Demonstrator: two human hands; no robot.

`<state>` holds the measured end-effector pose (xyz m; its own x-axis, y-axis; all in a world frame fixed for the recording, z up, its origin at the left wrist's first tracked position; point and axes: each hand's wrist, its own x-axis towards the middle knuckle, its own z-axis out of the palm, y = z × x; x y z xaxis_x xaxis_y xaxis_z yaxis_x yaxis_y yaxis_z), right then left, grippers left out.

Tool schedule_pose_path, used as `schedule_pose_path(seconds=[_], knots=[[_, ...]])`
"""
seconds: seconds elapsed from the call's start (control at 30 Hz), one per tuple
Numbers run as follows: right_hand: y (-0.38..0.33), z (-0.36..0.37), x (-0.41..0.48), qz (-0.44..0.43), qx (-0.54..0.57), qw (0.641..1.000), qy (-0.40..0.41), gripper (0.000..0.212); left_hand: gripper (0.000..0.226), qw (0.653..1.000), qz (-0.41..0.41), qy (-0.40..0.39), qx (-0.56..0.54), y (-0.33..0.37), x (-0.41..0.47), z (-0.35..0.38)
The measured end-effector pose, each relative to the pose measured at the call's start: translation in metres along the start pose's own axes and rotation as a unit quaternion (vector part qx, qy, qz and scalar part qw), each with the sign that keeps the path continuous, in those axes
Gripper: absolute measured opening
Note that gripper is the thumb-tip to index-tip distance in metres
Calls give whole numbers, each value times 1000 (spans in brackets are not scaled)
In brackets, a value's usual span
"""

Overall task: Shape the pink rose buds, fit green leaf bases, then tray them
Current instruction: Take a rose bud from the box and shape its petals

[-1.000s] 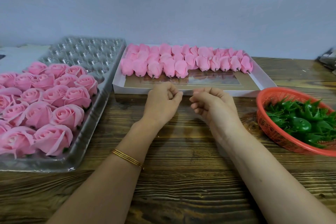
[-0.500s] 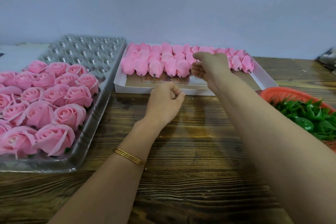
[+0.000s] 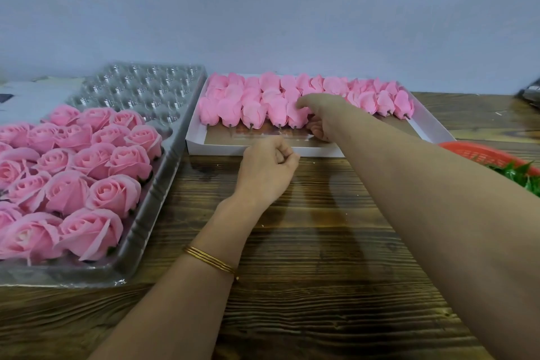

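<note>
Rows of closed pink rose buds [image 3: 254, 110] lie in a shallow white cardboard box [image 3: 201, 146] at the back middle. My right hand [image 3: 323, 115] reaches into the box, thumb and fingers closing round a bud [image 3: 296, 117] in the front row. My left hand [image 3: 267, 168] rests on the wooden table in front of the box as a loose fist with nothing in it. Finished open roses [image 3: 114, 193] fill the near part of a clear plastic cell tray [image 3: 152, 213] on the left. Green leaf bases [image 3: 526, 177] sit in a red basket [image 3: 479, 152] at the right edge.
The far cells of the plastic tray [image 3: 146, 88] hold nothing. A grey wall runs behind the table. A dark object [image 3: 531, 94] shows at the far right edge. Bare wooden tabletop [image 3: 306, 272] lies between my arms.
My right hand went from beside the left hand on the table forward into the box, then shifted left and lower onto a front-row bud. The left hand stayed put.
</note>
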<state>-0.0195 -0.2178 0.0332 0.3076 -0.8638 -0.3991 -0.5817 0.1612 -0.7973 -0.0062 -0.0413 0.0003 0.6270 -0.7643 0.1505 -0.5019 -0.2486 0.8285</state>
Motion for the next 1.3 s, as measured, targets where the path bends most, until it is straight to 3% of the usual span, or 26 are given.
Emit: schedule_pose_path(seconds=[0.1, 0.27, 0.47, 1.1, 1.3], knots=[[-2, 2, 4, -14, -14, 1000, -22, 24, 26, 1000, -2, 7, -2, 0, 0, 0], [3, 7, 18, -57, 81, 994, -49, 21, 20, 1000, -5, 5, 8, 1, 0, -1], [1, 11, 26, -86, 35, 994, -65, 25, 21, 1000, -4, 2, 8, -1, 1, -2], [8, 2, 23, -49, 88, 993, -67, 22, 11, 1000, 3, 7, -3, -8, 4, -4], [11, -2, 15, -52, 103, 992, -47, 26, 19, 1000, -3, 0, -10, -8, 4, -5]])
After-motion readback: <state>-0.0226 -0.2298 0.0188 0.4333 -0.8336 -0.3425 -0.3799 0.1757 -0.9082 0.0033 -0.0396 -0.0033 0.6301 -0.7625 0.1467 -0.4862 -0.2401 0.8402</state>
